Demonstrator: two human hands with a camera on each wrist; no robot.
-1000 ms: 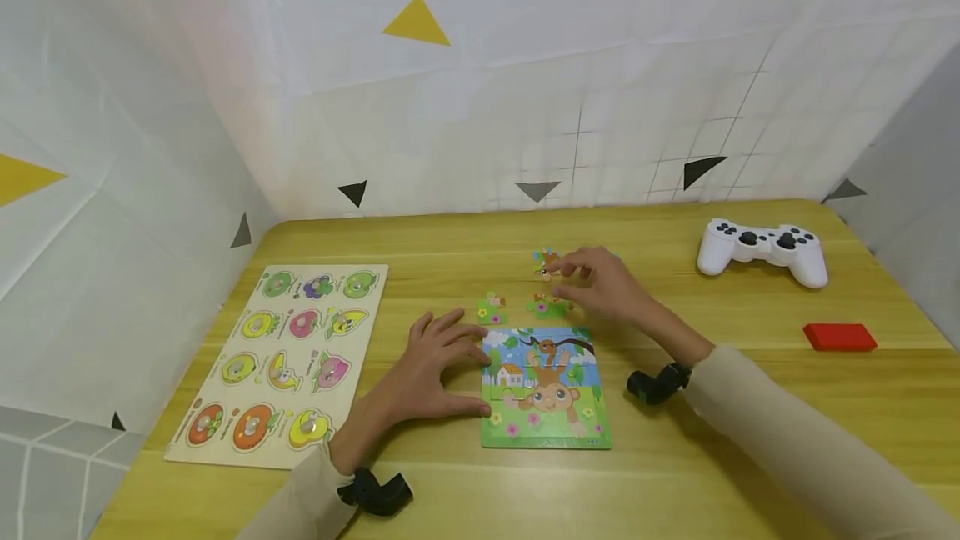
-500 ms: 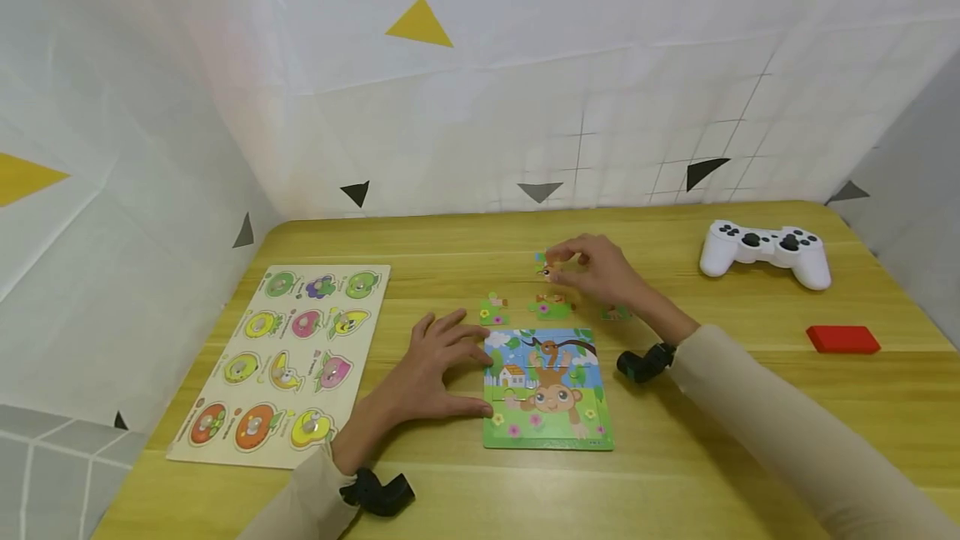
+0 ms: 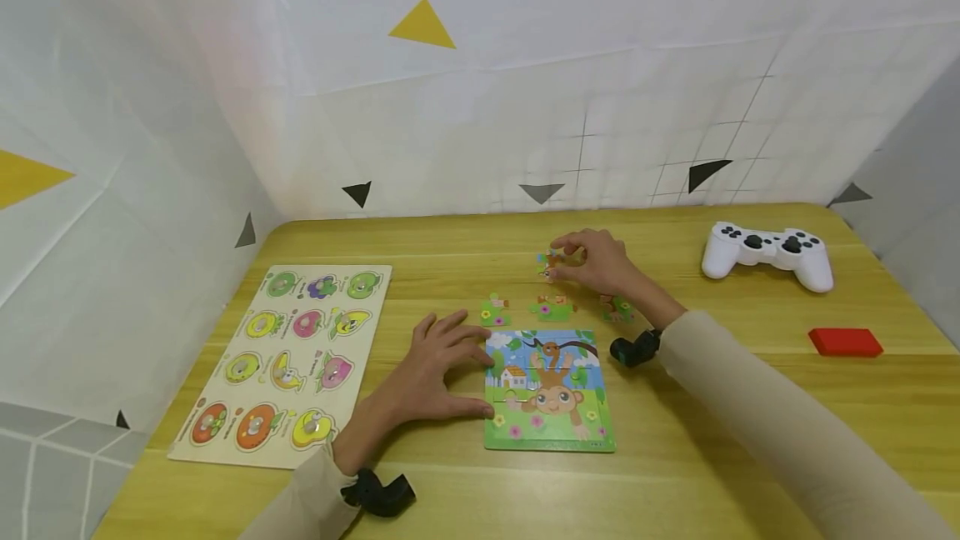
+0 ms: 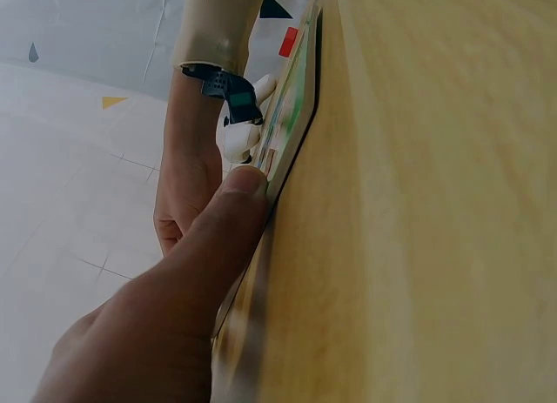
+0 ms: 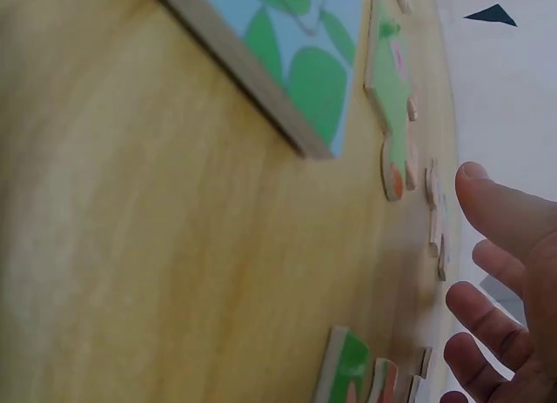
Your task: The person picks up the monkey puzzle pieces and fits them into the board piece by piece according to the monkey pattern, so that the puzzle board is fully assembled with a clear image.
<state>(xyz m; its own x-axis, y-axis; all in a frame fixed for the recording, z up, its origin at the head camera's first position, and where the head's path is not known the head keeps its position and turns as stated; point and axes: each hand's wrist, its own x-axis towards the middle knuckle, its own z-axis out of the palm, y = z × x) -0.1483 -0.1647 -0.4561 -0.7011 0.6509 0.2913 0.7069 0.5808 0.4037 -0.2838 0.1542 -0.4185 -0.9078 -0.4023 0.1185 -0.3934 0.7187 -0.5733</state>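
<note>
A square jigsaw puzzle (image 3: 551, 390) with a monkey picture lies mid-table. Along its left edge rests my left hand (image 3: 438, 373), fingers spread, thumb at the lower edge; the left wrist view shows the thumb (image 4: 244, 181) right at the board's side. Beyond the puzzle, my right hand (image 3: 596, 261) is over the farthest loose puzzle piece (image 3: 550, 267), its thumb and forefinger apart around it. The right wrist view shows that piece (image 5: 435, 211) flat on the table beside the thumb (image 5: 496, 203). Between them lie loose pieces: a left one (image 3: 495, 311), a middle one (image 3: 553, 308) and a right one (image 3: 615, 308).
A wooden fruit peg board (image 3: 300, 357) lies on the left of the table. At the right are a white game controller (image 3: 768, 252) and a red block (image 3: 846, 342). A white patterned sheet (image 3: 480, 107) stands behind the table.
My right hand has shifted slightly farther back, uncovering the right-hand loose piece, and more of the far piece shows between thumb and forefinger. The left hand has stayed at the puzzle's edge.
</note>
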